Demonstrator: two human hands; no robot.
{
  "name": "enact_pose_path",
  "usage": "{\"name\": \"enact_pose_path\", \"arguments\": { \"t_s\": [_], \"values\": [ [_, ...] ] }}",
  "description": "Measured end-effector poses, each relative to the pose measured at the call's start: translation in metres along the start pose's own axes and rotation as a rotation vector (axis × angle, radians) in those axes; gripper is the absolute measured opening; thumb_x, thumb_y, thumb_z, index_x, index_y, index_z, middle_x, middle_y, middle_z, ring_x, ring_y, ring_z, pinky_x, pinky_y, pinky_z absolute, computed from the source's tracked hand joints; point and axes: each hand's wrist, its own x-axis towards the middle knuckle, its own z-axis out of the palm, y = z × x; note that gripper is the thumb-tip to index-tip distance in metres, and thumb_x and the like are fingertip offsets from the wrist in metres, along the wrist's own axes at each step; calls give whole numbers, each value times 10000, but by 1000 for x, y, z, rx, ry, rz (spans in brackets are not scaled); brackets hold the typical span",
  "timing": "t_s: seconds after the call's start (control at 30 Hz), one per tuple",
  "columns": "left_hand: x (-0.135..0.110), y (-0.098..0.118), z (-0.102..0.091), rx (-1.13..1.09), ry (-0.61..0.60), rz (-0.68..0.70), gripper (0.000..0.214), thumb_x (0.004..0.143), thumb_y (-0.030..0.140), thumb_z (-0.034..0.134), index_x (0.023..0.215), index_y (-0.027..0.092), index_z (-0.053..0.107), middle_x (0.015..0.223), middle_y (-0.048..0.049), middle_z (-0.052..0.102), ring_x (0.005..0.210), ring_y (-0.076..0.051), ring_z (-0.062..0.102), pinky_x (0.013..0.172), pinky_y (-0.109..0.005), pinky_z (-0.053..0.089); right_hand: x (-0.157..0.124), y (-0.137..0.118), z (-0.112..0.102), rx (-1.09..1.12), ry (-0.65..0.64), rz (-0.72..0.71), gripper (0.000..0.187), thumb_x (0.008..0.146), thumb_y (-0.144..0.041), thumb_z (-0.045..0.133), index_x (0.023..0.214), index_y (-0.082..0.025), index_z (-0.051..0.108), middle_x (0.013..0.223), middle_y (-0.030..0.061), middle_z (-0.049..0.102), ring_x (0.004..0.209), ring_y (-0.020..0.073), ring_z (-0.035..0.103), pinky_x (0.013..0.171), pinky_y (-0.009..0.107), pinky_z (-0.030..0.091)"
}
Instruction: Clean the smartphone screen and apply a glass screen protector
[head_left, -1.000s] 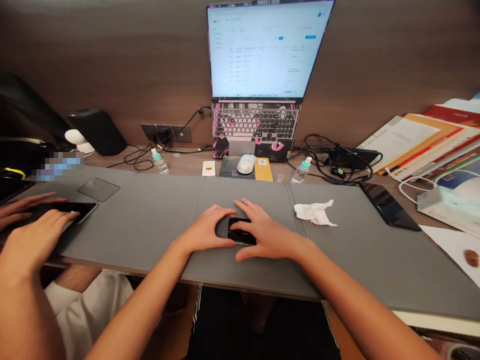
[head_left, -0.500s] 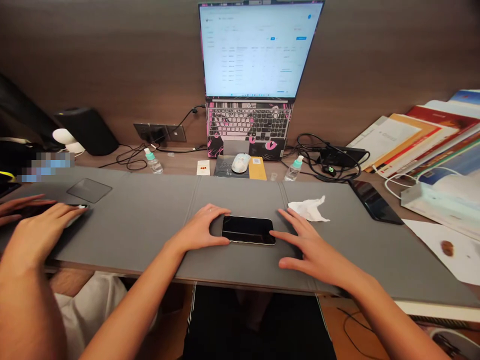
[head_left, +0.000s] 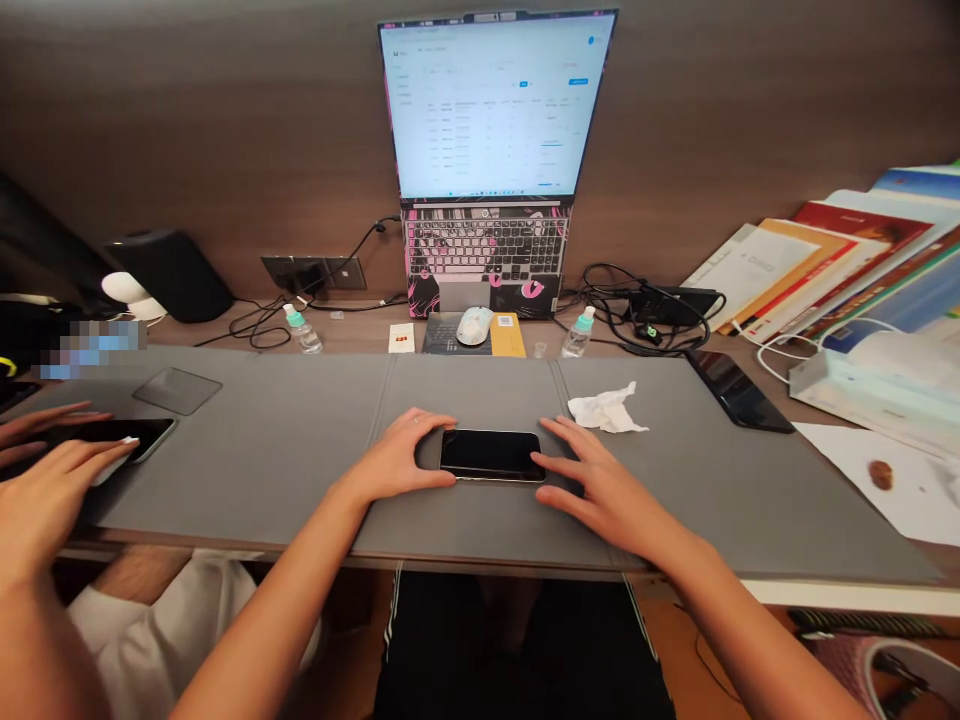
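Note:
A black-screened smartphone (head_left: pixel 491 455) lies flat on the grey desk mat (head_left: pixel 300 450), its long side running left to right. My left hand (head_left: pixel 397 455) grips its left end, with the thumb at the near corner and the fingers at the far corner. My right hand (head_left: pixel 600 480) is at the right end with its fingers apart, one fingertip on the right edge of the screen. A crumpled white tissue (head_left: pixel 609 408) rests just beyond my right hand.
Behind the mat stand a laptop (head_left: pixel 487 235), a mouse (head_left: pixel 475 325) and two spray bottles (head_left: pixel 303 330). Another dark phone (head_left: pixel 739 390), a tangle of cables and leaning books (head_left: pixel 825 255) are at right. At left, another person's hands (head_left: pixel 60 475) work on a phone (head_left: pixel 154 435).
My right hand has drawn in towards the phone, its thumb closer to the near right corner. My left hand keeps its place. The co-worker's hand has shifted left, uncovering more of their phone.

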Motion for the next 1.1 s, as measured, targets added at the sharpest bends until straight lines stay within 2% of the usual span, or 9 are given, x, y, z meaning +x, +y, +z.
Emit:
{"name": "enact_pose_path", "arguments": {
  "t_s": [0.13, 0.23, 0.33, 0.47, 0.67, 0.93, 1.1],
  "values": [
    [0, -1, 0, -18, -10, -14, 628, 757, 372, 798, 1334, 286, 565, 1303, -57, 582, 1254, -275, 529, 1107, -463, 445, -2, 5, -6, -42, -12, -19, 444, 951, -556, 564, 1238, -265, 736, 1594, 112, 426, 1499, 389, 304, 1159, 638, 354],
    [1, -3, 0, -22, -8, 6, 627, 762, 369, 795, 1339, 288, 562, 1312, -55, 587, 1259, -275, 525, 1113, -463, 437, -4, 4, -7, -46, 86, -1, 395, 977, -515, 534, 1104, -231, 777, 1482, 120, 564, 1417, 364, 452, 1139, 605, 406],
    [1, -4, 0, -19, -4, 23, 630, 758, 370, 799, 1335, 289, 563, 1306, -49, 594, 1271, -274, 515, 1123, -460, 427, -6, -4, -5, 16, 168, 36, 357, 1008, -461, 488, 1133, -223, 722, 1319, 115, 683, 1284, 306, 589, 1085, 541, 482],
    [0, -3, 1, -25, -7, 2, 624, 759, 386, 801, 1328, 288, 566, 1313, -54, 586, 1263, -276, 522, 1116, -466, 433, -5, -18, -4, 57, 77, 45, 332, 989, -460, 523, 1184, -218, 639, 1267, 133, 679, 1251, 293, 599, 1015, 492, 525],
    [1, -1, 0, -13, 5, 25, 633, 751, 381, 809, 1329, 287, 569, 1298, -52, 595, 1268, -277, 517, 1125, -462, 422, 6, -22, -9, 164, -29, 64, 340, 938, -467, 609, 1182, -232, 589, 1271, 124, 622, 1178, 273, 616, 978, 448, 521],
    [3, -1, 0, -50, 11, 15, 700, 712, 368, 843, 1349, 288, 564, 1273, -55, 601, 1228, -272, 537, 1101, -452, 432, 42, -42, -7, 243, -179, -79, 489, 840, -480, 743, 1234, -231, 594, 1289, 118, 605, 1220, 280, 573, 1019, 446, 486],
    [2, 0, 0, -67, 22, -16, 870, 688, 343, 857, 1456, 289, 450, 1308, -70, 598, 1242, -286, 531, 1099, -474, 423, 66, -63, 6, 248, -199, -145, 526, 815, -495, 766, 1225, -214, 593, 1291, 140, 613, 1205, 292, 583, 988, 464, 503]
  ]
}}
